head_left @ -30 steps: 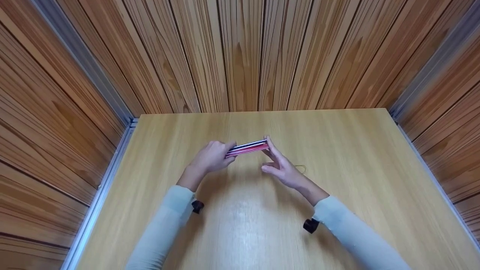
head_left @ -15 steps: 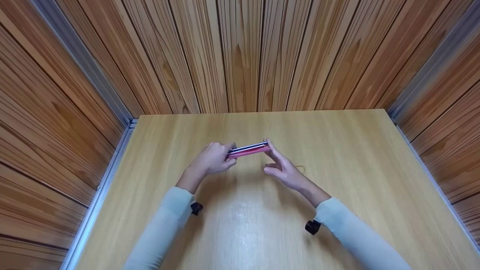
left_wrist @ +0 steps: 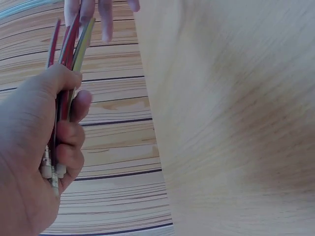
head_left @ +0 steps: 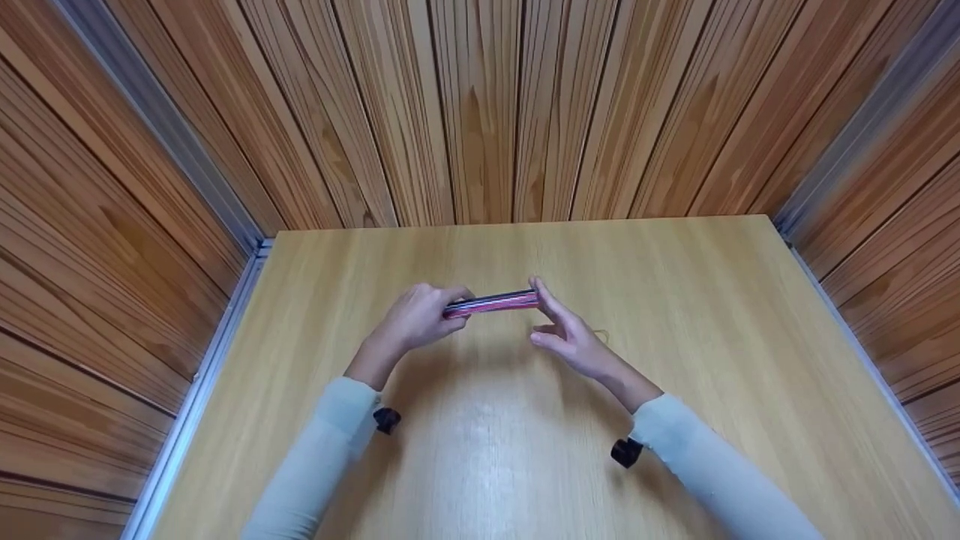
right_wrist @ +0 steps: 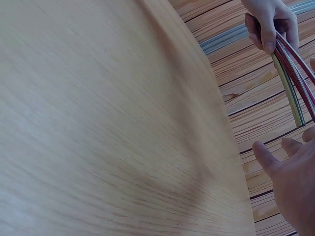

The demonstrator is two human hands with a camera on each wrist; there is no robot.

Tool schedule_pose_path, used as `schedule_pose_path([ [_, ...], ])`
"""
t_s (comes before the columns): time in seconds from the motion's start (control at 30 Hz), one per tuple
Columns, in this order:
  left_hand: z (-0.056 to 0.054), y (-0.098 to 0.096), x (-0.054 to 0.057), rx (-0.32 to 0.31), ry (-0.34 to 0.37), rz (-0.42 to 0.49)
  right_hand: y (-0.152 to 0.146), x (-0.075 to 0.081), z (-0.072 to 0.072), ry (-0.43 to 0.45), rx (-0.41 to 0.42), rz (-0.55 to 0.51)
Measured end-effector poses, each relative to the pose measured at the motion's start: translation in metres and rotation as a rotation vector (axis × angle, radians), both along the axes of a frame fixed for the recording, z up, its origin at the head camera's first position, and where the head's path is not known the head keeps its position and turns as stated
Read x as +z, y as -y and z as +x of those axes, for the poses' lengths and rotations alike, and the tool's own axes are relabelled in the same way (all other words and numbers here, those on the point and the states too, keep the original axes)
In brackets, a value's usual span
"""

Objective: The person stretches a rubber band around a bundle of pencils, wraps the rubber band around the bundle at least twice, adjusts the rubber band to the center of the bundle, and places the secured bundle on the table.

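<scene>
A bundle of several pencils (head_left: 495,303) in red, dark and yellow-green is held above the table. My left hand (head_left: 424,315) grips it near the eraser end, fingers curled round the shafts. White erasers (left_wrist: 47,171) and metal ferrules poke out below the fist in the left wrist view. The far ends of the pencils (right_wrist: 290,88) fan slightly apart. My right hand (head_left: 571,341) has its fingers extended, fingertips right at those far ends, the thumb held away from the bundle. In the right wrist view, part of the right hand (right_wrist: 298,182) is cut off by the frame.
A thin yellowish loop, like a rubber band (head_left: 603,334), lies on the wooden table (head_left: 480,465) just behind the right hand. Wood-plank walls (head_left: 480,112) with metal corner rails (head_left: 187,150) surround the table's back and sides.
The left hand has shifted slightly left, and the pencil bundle has come more level, its shafts looking closer together. The right hand has moved a little down and right, staying at the ends.
</scene>
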State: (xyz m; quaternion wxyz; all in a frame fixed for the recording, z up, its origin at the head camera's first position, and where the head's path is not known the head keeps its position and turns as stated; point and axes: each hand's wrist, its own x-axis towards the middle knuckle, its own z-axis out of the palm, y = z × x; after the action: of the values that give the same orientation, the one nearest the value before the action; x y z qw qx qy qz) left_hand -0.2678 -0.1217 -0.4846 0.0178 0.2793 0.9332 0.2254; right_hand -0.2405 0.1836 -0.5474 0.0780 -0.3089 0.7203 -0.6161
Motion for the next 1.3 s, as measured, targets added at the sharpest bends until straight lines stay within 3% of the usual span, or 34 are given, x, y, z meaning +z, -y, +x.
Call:
schedule_pose_path([
  [0.27, -0.001, -0.008, -0.001, 0.031, 0.011, -0.163, 0.008, 0.004, 0.003, 0.04, 0.032, -0.004],
  [0.43, 0.0, -0.007, -0.004, 0.056, 0.003, -0.156, 0.01, 0.004, 0.004, 0.076, -0.013, -0.016],
  [0.6, 0.0, -0.005, -0.005, 0.032, -0.057, -0.162, 0.014, 0.006, 0.005, 0.096, -0.01, 0.007],
  [0.93, -0.002, -0.001, -0.006, 0.019, -0.013, -0.169, 0.013, 0.011, 0.003, 0.042, -0.061, 0.021],
  [1.3, -0.001, 0.001, -0.005, 0.007, -0.017, -0.157, 0.01, 0.011, 0.002, 0.029, -0.042, 0.045],
])
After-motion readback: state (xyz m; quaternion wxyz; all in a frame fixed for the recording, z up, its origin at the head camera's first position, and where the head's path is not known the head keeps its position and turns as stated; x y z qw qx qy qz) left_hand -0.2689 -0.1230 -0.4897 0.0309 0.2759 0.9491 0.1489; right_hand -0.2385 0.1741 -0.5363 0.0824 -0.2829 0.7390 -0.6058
